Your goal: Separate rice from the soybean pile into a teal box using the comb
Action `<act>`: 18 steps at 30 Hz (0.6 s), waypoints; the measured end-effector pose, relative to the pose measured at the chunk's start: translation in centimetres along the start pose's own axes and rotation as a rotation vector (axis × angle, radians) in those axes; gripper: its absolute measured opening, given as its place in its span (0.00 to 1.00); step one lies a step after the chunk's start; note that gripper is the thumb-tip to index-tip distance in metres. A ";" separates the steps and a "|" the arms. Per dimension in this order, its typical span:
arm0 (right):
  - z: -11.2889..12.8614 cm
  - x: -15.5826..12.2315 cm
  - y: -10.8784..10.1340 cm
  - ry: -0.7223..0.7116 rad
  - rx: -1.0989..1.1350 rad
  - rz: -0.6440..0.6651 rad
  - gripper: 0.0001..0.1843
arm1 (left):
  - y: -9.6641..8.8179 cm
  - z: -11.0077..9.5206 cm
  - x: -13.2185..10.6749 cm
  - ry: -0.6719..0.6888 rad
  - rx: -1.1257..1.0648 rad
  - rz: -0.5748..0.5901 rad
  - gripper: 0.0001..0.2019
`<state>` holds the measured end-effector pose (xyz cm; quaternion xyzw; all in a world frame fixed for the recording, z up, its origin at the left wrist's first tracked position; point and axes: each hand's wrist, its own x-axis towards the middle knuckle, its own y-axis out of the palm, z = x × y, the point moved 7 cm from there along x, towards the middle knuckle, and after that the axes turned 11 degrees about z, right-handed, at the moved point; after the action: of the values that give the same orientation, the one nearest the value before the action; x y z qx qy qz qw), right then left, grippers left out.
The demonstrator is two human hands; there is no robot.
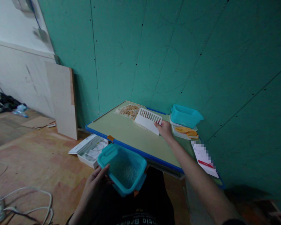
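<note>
My left hand (96, 181) grips the near left side of a teal plastic container (122, 168) with white grains in its bottom, held just below the table's front edge. My right hand (164, 128) reaches over the green table (124, 131) and holds the right edge of a white slotted sieve tray (148, 120), which is tilted. Beside the sieve's far left lies a pile of mixed yellow-brown grains (130, 111). Fine white grains are scattered under the sieve.
At the table's right end stand a teal tub (185, 115) and a white container with orange pieces (186, 132), with a paper card (204, 157) nearer me. An open white box (90, 150) lies on the wooden floor; cables (25, 203) at the lower left. A board (62, 100) leans against the green wall.
</note>
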<state>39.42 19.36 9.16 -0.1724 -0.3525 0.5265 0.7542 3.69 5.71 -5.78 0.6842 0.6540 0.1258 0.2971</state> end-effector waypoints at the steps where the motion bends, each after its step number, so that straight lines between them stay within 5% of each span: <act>1: 0.1 0.2 0.3 0.007 0.001 0.008 0.08 | 0.2 0.0 0.0 0.000 0.001 0.030 0.20; 11: 1.0 2.8 3.0 -0.090 0.197 0.179 0.08 | 0.3 0.9 0.2 -0.058 0.007 0.104 0.18; 18: 1.5 1.8 3.3 -0.122 0.256 0.236 0.11 | 1.2 1.0 0.0 -0.030 0.017 0.084 0.19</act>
<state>36.47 22.09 8.70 -0.0830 -0.3049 0.6613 0.6803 5.22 5.45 -5.93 0.7155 0.6211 0.1223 0.2956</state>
